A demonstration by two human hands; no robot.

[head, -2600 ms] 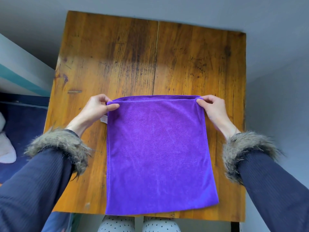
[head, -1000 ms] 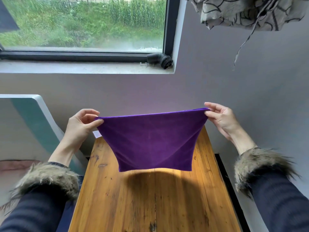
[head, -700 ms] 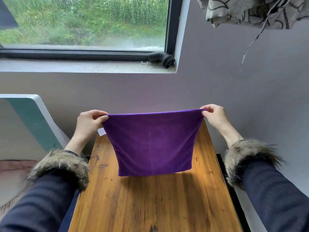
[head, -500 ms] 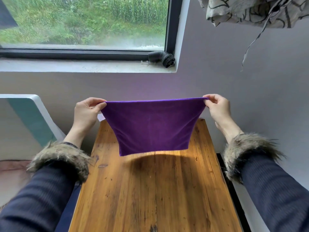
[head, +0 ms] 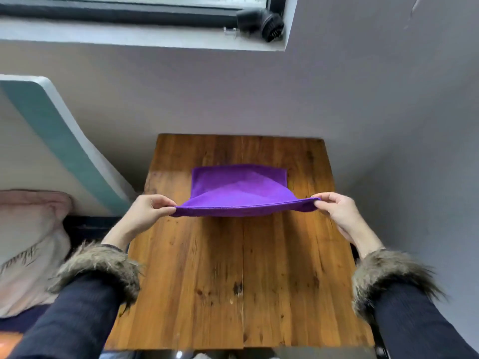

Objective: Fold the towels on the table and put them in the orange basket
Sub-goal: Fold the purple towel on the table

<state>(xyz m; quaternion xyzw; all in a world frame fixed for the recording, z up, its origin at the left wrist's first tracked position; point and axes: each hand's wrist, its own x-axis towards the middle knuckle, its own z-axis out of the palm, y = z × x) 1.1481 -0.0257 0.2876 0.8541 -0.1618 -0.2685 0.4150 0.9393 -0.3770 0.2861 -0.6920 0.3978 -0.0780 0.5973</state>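
Note:
A purple towel stretches between my two hands above the wooden table. Its far edge lies flat on the tabletop near the back, while the near edge is lifted and pulled taut toward me. My left hand pinches the near left corner. My right hand pinches the near right corner. Both wrists show fur cuffs on dark sleeves. At the bottom left edge of the frame shows a small orange patch; I cannot tell whether it is the basket.
A grey wall stands right behind and to the right of the table. A window sill with a black round fitting is above. A white and teal panel leans at the left, with pinkish fabric below it.
The towel hung upright in the air between my hands. My hands have come down and toward me, and the towel's far edge now rests on the table. The camera has tilted down.

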